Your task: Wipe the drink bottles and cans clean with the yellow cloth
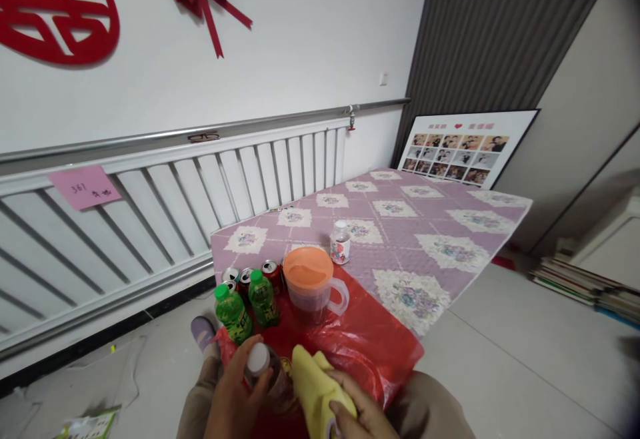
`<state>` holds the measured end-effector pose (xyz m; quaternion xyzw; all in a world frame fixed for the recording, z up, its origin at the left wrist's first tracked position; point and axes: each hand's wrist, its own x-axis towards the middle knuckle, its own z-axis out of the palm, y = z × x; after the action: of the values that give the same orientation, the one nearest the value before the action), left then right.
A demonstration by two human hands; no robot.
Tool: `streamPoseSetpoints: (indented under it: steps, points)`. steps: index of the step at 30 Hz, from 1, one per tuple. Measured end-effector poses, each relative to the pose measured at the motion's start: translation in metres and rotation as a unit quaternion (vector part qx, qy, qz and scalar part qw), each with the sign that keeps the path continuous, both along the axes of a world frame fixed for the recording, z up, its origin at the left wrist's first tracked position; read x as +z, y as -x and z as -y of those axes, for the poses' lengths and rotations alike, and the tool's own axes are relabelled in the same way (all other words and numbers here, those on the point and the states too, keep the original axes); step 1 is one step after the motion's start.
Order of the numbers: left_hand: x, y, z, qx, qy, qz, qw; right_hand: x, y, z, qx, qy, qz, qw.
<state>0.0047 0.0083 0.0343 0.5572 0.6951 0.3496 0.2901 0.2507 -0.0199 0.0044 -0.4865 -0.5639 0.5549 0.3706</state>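
Observation:
My left hand (234, 396) is closed around a clear bottle with a white cap (259, 360), near the front of the table. In my right hand (361, 407) is a bunched yellow cloth (313, 386), just right of the bottle. Both are above a shiny red plastic sheet (370, 332). Beyond my hands stand two green bottles (263, 299) with green caps, and several drink cans (271, 270) behind them. A clear pitcher with an orange lid (307, 272) is to their right. The lower parts of my hands run out of the picture.
A small clear jar with a white lid (340, 242) stands on the purple patterned tablecloth (350, 209). Along the wall runs a white radiator (280, 169) with a pink note (84, 187). A framed photo board (460, 149) leans behind the table. Books (570, 282) are stacked at right.

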Motion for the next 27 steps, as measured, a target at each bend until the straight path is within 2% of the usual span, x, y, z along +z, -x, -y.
streamPoseSetpoints:
  steps: [4, 8, 10, 13, 17, 19, 22, 24, 27]
  points:
    - [-0.002, -0.001, 0.000, -0.003, -0.008, 0.012, 1.000, -0.009, -0.021, -0.020, -0.072, -0.111, 0.113, 0.985]
    - [-0.007, 0.003, 0.001, 0.000, -0.034, 0.000, 0.999, -0.030, -0.021, -0.045, -0.103, -0.242, 0.272, 0.926]
    - [-0.014, 0.007, 0.000, -0.016, -0.054, -0.015, 0.998, -0.041, -0.014, -0.054, -0.086, -0.250, 0.357, 0.896]
    - [-0.024, 0.011, -0.003, -0.041, -0.083, -0.047, 0.995, -0.062, -0.004, -0.060, -0.057, -0.207, 0.456, 0.863]
    - [-0.028, 0.007, -0.005, -0.034, -0.126, -0.066, 0.989, -0.091, -0.004, -0.061, -0.057, -0.245, 0.453, 0.855]
    - [-0.025, 0.002, -0.003, -0.020, -0.135, -0.061, 0.989, -0.097, -0.009, -0.061, -0.070, -0.276, 0.428, 0.858]
    - [-0.018, -0.003, -0.001, -0.013, -0.130, -0.047, 0.990, -0.083, -0.011, -0.059, -0.094, -0.330, 0.365, 0.865]
    - [-0.014, -0.004, 0.000, -0.011, -0.132, -0.033, 0.991, -0.061, -0.006, -0.056, -0.102, -0.354, 0.303, 0.879]
    - [-0.012, -0.003, -0.001, -0.002, -0.142, -0.007, 0.990, -0.026, 0.013, -0.049, -0.080, -0.336, 0.218, 0.913]
